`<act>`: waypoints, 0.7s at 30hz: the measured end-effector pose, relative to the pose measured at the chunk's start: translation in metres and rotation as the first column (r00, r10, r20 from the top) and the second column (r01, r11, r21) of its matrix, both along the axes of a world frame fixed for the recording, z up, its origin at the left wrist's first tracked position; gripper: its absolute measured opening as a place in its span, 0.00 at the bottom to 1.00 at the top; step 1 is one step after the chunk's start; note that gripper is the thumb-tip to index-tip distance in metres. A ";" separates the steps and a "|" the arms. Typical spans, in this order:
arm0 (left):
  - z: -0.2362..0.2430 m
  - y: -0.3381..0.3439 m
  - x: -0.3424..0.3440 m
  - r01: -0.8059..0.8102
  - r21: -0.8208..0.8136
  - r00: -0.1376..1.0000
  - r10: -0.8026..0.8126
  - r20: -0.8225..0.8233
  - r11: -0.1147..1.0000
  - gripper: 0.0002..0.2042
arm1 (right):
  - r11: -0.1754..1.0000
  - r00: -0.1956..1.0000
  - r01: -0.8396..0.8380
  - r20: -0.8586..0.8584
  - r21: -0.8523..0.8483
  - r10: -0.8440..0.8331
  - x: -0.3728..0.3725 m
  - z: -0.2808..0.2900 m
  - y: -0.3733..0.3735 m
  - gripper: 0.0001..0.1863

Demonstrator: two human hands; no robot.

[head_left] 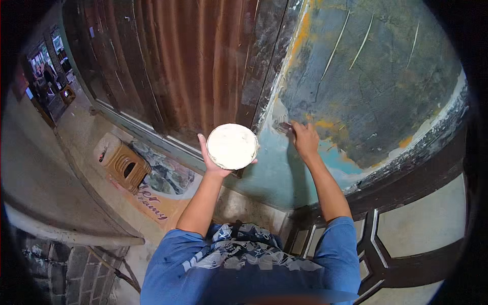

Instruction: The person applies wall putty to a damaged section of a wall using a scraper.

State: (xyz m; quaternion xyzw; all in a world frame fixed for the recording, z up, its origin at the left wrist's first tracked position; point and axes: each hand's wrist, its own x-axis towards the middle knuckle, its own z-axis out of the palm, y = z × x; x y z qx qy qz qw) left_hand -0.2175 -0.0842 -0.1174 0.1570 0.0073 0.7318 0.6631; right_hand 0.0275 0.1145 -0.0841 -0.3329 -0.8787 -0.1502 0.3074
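My left hand supports a round container from below, its thumb up along the left side and fingertips showing at the lower right. White, paste-like stuff fills the bright round top. My right hand is closed on a small scraper, with most of the handle hidden in the fingers. The blade rests against the painted wall, near its left edge. Around the blade lies a pale smear. Farther up, the wall is worn dark grey with orange patches and a few light scratches.
Brown corrugated panels rise at the left of the wall. On the floor, a tan plastic stool stands on a printed sheet. Dark wooden framing with pale panels is close at my right. A grey block wall stands lower left.
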 end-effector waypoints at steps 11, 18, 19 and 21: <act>0.000 0.004 0.001 -0.018 -0.028 0.999 0.017 -0.028 0.999 0.57 | 0.730 0.875 -0.327 -0.484 -0.601 -0.007 -0.004 0.081 -0.034 0.10; 0.013 0.007 0.014 0.001 -0.016 1.000 -0.001 0.002 1.000 0.56 | 0.181 0.875 -0.459 -0.478 -0.870 -0.074 -0.019 0.087 -0.047 0.11; 0.015 0.007 0.015 0.007 -0.005 1.000 -0.007 0.006 1.000 0.57 | 0.256 0.930 -0.355 -0.368 -0.899 0.000 -0.021 0.089 -0.048 0.12; 0.014 0.009 0.017 0.007 0.006 1.000 -0.007 0.000 1.000 0.57 | 0.318 0.955 -0.294 -0.294 -0.901 0.052 -0.024 0.091 -0.051 0.15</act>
